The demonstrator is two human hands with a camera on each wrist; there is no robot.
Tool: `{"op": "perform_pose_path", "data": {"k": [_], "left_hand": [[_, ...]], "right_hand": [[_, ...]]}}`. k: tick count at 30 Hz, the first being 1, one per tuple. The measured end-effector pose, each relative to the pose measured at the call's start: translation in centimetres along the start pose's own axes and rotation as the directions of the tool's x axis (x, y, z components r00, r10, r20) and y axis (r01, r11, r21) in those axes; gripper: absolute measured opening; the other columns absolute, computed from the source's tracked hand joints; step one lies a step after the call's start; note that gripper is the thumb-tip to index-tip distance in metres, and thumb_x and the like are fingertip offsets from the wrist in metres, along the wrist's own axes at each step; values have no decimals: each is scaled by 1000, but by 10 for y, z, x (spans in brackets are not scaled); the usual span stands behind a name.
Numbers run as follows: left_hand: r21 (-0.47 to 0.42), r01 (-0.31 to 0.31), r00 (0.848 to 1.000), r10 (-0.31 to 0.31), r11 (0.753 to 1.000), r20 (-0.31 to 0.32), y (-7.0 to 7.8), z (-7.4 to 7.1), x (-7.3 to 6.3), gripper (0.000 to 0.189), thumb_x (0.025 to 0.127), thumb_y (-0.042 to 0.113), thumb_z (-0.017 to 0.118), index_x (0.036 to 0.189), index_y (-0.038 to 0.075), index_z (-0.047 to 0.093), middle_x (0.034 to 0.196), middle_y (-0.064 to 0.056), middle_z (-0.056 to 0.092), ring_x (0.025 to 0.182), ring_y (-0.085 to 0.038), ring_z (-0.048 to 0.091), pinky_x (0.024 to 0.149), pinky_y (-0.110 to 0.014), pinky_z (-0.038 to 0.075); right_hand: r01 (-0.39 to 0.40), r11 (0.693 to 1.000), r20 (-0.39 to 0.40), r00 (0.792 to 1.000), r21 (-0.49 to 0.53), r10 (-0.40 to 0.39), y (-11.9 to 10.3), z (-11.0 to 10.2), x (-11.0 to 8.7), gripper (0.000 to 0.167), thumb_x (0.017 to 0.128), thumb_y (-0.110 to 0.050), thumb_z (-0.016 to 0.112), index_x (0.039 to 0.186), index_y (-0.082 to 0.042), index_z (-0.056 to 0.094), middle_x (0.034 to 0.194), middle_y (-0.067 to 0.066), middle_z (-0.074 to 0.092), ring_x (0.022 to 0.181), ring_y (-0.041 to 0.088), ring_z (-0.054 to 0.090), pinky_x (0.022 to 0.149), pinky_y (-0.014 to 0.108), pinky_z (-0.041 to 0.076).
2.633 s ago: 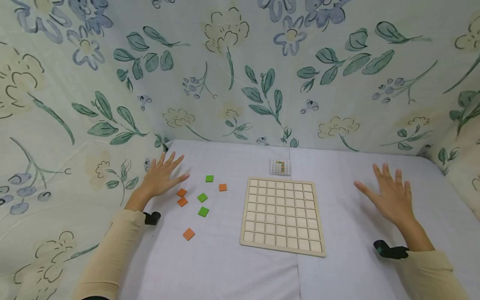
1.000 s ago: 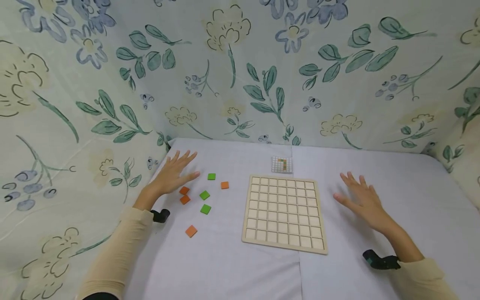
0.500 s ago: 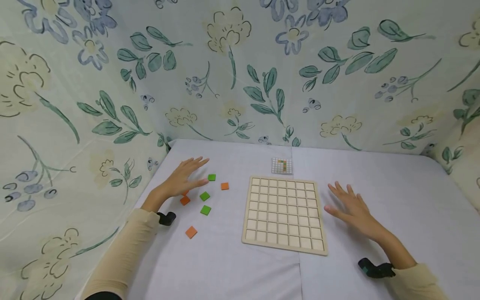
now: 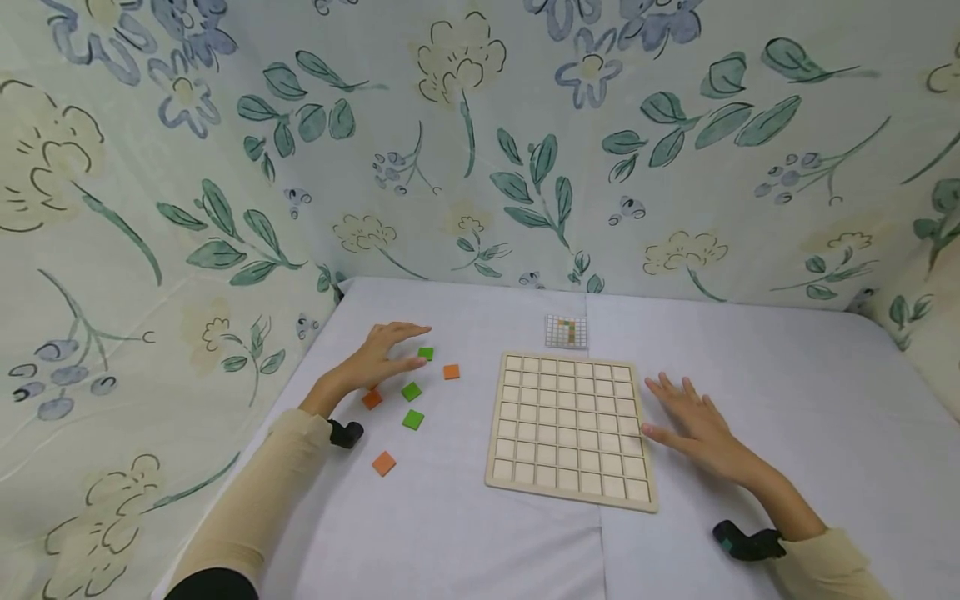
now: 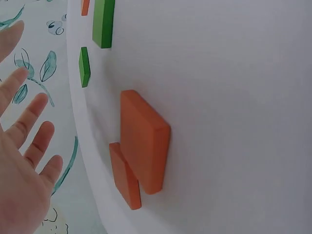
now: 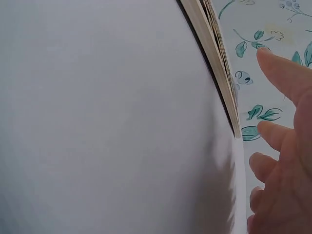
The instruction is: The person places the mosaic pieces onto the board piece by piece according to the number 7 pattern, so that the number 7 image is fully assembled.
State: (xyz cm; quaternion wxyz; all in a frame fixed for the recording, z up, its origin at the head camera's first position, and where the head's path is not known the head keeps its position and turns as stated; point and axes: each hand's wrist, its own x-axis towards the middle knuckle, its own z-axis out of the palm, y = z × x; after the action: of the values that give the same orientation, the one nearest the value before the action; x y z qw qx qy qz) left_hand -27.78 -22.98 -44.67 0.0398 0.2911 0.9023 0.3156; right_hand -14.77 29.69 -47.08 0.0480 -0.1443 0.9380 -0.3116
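My left hand (image 4: 377, 358) hovers over the far left of the table, fingers extended and holding nothing. Its thumb partly covers a green square tile (image 4: 426, 353); another green tile (image 4: 411, 391) and an orange tile (image 4: 372, 399) lie just below. In the left wrist view two orange tiles (image 5: 142, 141) sit close together, one of them mostly hidden in the head view. A wooden grid board (image 4: 567, 429) with bare cells lies in the middle. Close to the board's right edge is my right hand (image 4: 693, 427), fingers loosely spread, with nothing in it.
A small pattern card (image 4: 566, 332) with a coloured grid lies behind the board. More tiles lie nearer: a green one (image 4: 412, 419), an orange one (image 4: 384, 463), and another orange one (image 4: 451, 372) left of the board. Floral cloth (image 4: 480, 150) rises behind the table.
My left hand has moved right, from beside the tiles to above them. My right hand has moved left, up to the board's edge. Tiles and board stay put.
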Motion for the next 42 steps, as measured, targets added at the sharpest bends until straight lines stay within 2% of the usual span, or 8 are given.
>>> {"op": "perform_pose_path", "data": {"k": [8, 14, 16, 22, 27, 31, 38, 42], "left_hand": [[-115, 44, 997, -37, 992, 64, 3, 10, 11, 61, 91, 40, 74, 144, 17, 55, 143, -5, 48, 133, -28, 31, 105, -58, 25], [-122, 107, 990, -94, 987, 106, 4, 19, 16, 60, 90, 43, 74, 143, 22, 57, 140, -1, 51, 132, -27, 31, 107, -60, 25], [-130, 106, 989, -91, 986, 115, 4, 22, 17, 59, 89, 41, 75, 142, 21, 58, 137, -2, 53, 129, -26, 34, 106, -59, 27], [-155, 21, 993, -3, 988, 118, 3, 28, 21, 54, 89, 30, 77, 137, 11, 62, 126, -7, 61, 110, -26, 48, 94, -47, 37], [-134, 3, 992, 14, 991, 126, 2, 31, 24, 53, 87, 32, 79, 135, 13, 65, 118, -3, 63, 101, -25, 48, 87, -41, 38], [-113, 15, 991, 0, 993, 137, 3, 32, 24, 51, 87, 34, 79, 133, 16, 66, 119, -1, 62, 104, -22, 49, 90, -41, 38], [-14, 76, 986, -73, 997, 152, 6, 32, 24, 50, 85, 42, 79, 131, 25, 68, 127, 3, 61, 106, -20, 46, 95, -48, 33], [18, 86, 985, -88, 996, 147, 8, 33, 25, 49, 84, 43, 80, 129, 25, 69, 128, 4, 62, 108, -20, 46, 99, -53, 29]], "right_hand": [[-4, 1000, 19, 1000, -1, 4, 2, 3, 0, 83, 97, -44, 61, 159, -5, 21, 160, 29, 9, 144, 53, -9, 108, 67, -13], [-11, 1000, 29, 1000, -6, 11, 4, 5, 1, 83, 96, -45, 63, 158, -5, 24, 160, 29, 10, 144, 54, -7, 108, 68, -10], [-8, 1000, 30, 1000, -9, 8, 4, 6, 2, 83, 96, -44, 64, 158, -5, 25, 160, 30, 11, 144, 54, -6, 108, 69, -9], [-1, 1000, 28, 1000, -27, 2, 5, 7, 2, 82, 95, -44, 65, 156, -3, 29, 159, 31, 13, 144, 55, -4, 109, 69, -7], [5, 998, 25, 1000, -58, -4, 8, 9, 2, 82, 96, -46, 63, 156, -3, 28, 159, 30, 13, 144, 54, -3, 109, 68, -7], [23, 996, 24, 999, -82, -21, 11, 10, 2, 82, 96, -46, 62, 158, -5, 25, 160, 30, 12, 145, 53, -4, 110, 67, -8], [49, 991, 28, 999, -123, -46, 15, 11, 0, 79, 98, -47, 59, 159, -12, 25, 161, 27, 10, 145, 52, -4, 110, 68, -6], [61, 989, 28, 998, -137, -58, 16, 12, -1, 78, 99, -46, 58, 160, -14, 23, 162, 25, 10, 146, 51, -4, 110, 67, -7]]}}
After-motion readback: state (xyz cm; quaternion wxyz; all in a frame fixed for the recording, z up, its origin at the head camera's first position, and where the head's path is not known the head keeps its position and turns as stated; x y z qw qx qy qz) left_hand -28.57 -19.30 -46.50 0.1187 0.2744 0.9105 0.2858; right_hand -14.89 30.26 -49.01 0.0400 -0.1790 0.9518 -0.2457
